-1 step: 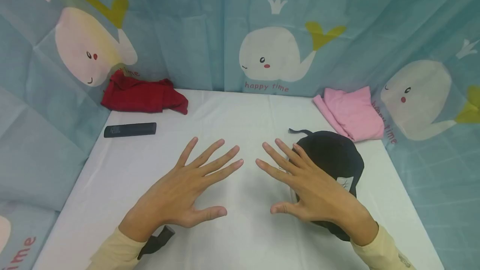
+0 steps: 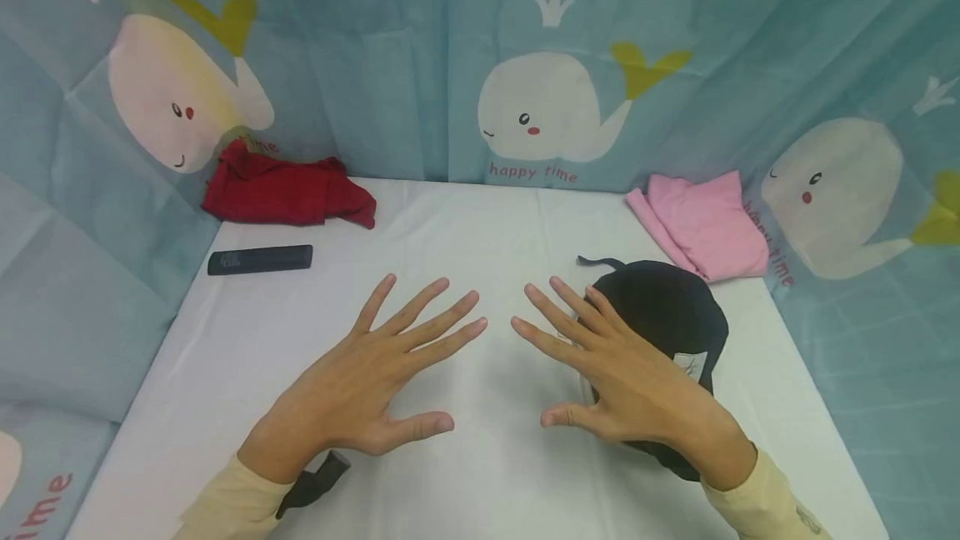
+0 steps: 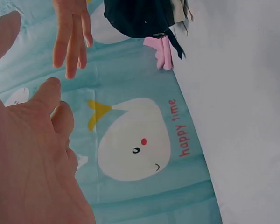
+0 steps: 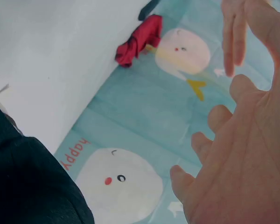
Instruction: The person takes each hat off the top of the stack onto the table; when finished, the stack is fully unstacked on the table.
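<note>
My left hand (image 2: 360, 390) is held palm down over the white table, its fingers spread and nothing in it. Facing it, my right hand (image 2: 630, 382) is spread the same way, also without anything in its grasp. In the head view the right hand overlaps a black cap (image 2: 660, 298) with a pale label and a thin strap, covering part of it. Below the left wrist a black object (image 2: 322, 482) shows partly, the rest hidden by the sleeve. Each wrist view shows its own palm large, with the other hand's fingers beyond.
A red cloth (image 2: 285, 190) lies bunched at the back left of the white table (image 2: 480, 240). In front of it is a slim black case (image 2: 260, 260) with lettering. A folded pink cloth (image 2: 708, 227) lies back right. Blue curtains (image 2: 375, 65) with whale prints enclose the table.
</note>
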A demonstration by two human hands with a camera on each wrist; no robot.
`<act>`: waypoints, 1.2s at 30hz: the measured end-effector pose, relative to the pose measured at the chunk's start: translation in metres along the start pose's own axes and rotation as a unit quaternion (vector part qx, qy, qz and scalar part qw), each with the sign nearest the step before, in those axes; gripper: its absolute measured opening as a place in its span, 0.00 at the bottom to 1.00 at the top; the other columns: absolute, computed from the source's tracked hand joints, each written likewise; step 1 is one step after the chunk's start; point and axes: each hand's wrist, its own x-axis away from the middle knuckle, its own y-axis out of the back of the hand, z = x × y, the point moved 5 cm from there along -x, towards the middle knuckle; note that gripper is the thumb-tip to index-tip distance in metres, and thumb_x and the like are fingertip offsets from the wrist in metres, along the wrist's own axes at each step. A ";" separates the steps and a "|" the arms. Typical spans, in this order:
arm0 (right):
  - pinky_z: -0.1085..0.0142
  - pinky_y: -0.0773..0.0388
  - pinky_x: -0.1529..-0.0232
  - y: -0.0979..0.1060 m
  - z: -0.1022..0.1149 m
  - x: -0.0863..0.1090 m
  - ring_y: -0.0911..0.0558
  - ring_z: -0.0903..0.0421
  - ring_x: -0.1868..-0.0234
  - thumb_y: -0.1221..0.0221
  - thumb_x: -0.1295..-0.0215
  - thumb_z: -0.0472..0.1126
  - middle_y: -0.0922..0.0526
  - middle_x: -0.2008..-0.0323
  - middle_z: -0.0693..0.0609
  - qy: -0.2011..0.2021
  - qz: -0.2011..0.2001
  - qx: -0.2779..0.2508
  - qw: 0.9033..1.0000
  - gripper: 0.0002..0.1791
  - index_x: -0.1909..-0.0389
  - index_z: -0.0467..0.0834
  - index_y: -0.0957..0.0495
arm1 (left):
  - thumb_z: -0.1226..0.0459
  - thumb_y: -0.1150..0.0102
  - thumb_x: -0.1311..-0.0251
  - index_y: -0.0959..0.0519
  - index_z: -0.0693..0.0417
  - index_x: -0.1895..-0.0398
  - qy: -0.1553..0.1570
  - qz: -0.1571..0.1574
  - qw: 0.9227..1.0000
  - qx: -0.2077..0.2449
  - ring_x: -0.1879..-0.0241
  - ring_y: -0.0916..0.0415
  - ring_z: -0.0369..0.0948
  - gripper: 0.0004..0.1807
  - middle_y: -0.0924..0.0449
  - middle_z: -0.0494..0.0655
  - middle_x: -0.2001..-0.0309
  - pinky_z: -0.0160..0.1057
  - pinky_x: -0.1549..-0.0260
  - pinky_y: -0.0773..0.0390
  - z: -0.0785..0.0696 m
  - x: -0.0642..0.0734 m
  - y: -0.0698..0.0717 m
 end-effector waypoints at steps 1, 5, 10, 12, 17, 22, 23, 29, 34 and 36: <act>0.38 0.60 0.20 0.000 0.000 0.001 0.62 0.44 0.14 0.41 0.36 0.78 0.62 0.13 0.52 0.001 -0.002 -0.002 1.000 0.57 0.14 0.60 0.53 | 0.25 0.57 0.34 0.57 0.30 0.13 0.000 0.000 1.000 0.001 0.14 0.70 0.49 0.52 0.66 0.36 0.13 0.67 0.25 0.75 0.000 0.000 -0.001; 0.40 0.61 0.19 0.006 -0.004 0.007 0.60 0.43 0.14 0.42 0.36 0.78 0.61 0.13 0.51 -0.003 -0.015 -0.017 1.000 0.57 0.14 0.58 0.52 | 0.28 0.56 0.31 0.58 0.32 0.13 0.008 -0.004 1.000 0.021 0.14 0.67 0.47 0.50 0.65 0.36 0.13 0.63 0.22 0.67 -0.001 -0.001 -0.004; 0.47 0.59 0.18 0.039 -0.027 0.024 0.51 0.46 0.15 0.34 0.32 0.66 0.52 0.14 0.54 -0.050 -0.056 -0.015 0.997 0.53 0.14 0.55 0.50 | 0.39 0.45 0.26 0.45 0.38 0.15 0.037 -0.055 0.992 0.103 0.19 0.45 0.39 0.42 0.49 0.34 0.16 0.51 0.28 0.32 -0.006 -0.011 -0.010; 0.51 0.55 0.18 0.052 -0.042 0.034 0.43 0.47 0.17 0.33 0.30 0.58 0.43 0.17 0.54 -0.085 -0.071 -0.014 0.994 0.49 0.15 0.55 0.46 | 0.44 0.40 0.27 0.34 0.40 0.19 0.053 -0.074 0.986 0.143 0.28 0.29 0.36 0.36 0.33 0.35 0.22 0.46 0.40 0.20 -0.012 -0.019 -0.017; 0.44 0.33 0.30 0.072 -0.090 0.068 0.25 0.42 0.28 0.34 0.26 0.49 0.24 0.27 0.49 -0.214 -0.098 -0.035 0.971 0.37 0.19 0.53 0.35 | 0.46 0.41 0.25 0.18 0.36 0.36 0.110 -0.026 0.956 0.270 0.66 0.19 0.26 0.20 0.13 0.29 0.52 0.33 0.67 0.20 -0.038 -0.052 -0.054; 0.36 0.30 0.40 0.068 -0.130 0.095 0.21 0.37 0.34 0.41 0.21 0.52 0.20 0.32 0.44 -0.305 -0.091 -0.059 0.946 0.32 0.20 0.53 0.34 | 0.48 0.42 0.25 0.15 0.38 0.44 0.146 0.060 0.911 0.381 0.82 0.27 0.29 0.14 0.16 0.25 0.64 0.34 0.75 0.25 -0.068 -0.084 -0.096; 0.36 0.30 0.40 0.066 -0.136 0.097 0.21 0.37 0.34 0.41 0.20 0.52 0.20 0.32 0.44 -0.311 -0.086 -0.062 0.944 0.32 0.20 0.52 0.34 | 0.47 0.42 0.25 0.15 0.39 0.44 0.147 0.074 0.904 0.394 0.84 0.28 0.30 0.15 0.16 0.25 0.65 0.34 0.76 0.26 -0.073 -0.088 -0.104; 0.33 0.32 0.38 0.047 -0.156 0.109 0.24 0.32 0.33 0.45 0.17 0.51 0.21 0.32 0.37 -0.320 -0.049 -0.084 0.942 0.29 0.22 0.44 0.32 | 0.46 0.44 0.26 0.19 0.48 0.37 0.136 0.120 0.880 0.439 0.87 0.28 0.31 0.24 0.15 0.26 0.67 0.33 0.78 0.29 -0.100 -0.109 -0.138; 0.31 0.26 0.44 0.040 -0.162 0.117 0.19 0.30 0.40 0.44 0.18 0.49 0.18 0.37 0.36 -0.321 -0.051 -0.103 0.940 0.26 0.26 0.44 0.28 | 0.47 0.45 0.25 0.19 0.53 0.43 0.126 0.129 0.855 0.486 0.84 0.22 0.31 0.22 0.16 0.31 0.78 0.33 0.77 0.26 -0.110 -0.121 -0.150; 0.32 0.24 0.47 0.040 -0.164 0.118 0.18 0.29 0.42 0.43 0.18 0.48 0.17 0.39 0.37 -0.316 -0.064 -0.105 0.941 0.24 0.28 0.44 0.25 | 0.49 0.44 0.24 0.19 0.52 0.47 0.123 0.125 0.850 0.496 0.82 0.21 0.30 0.18 0.15 0.32 0.76 0.33 0.76 0.24 -0.111 -0.125 -0.151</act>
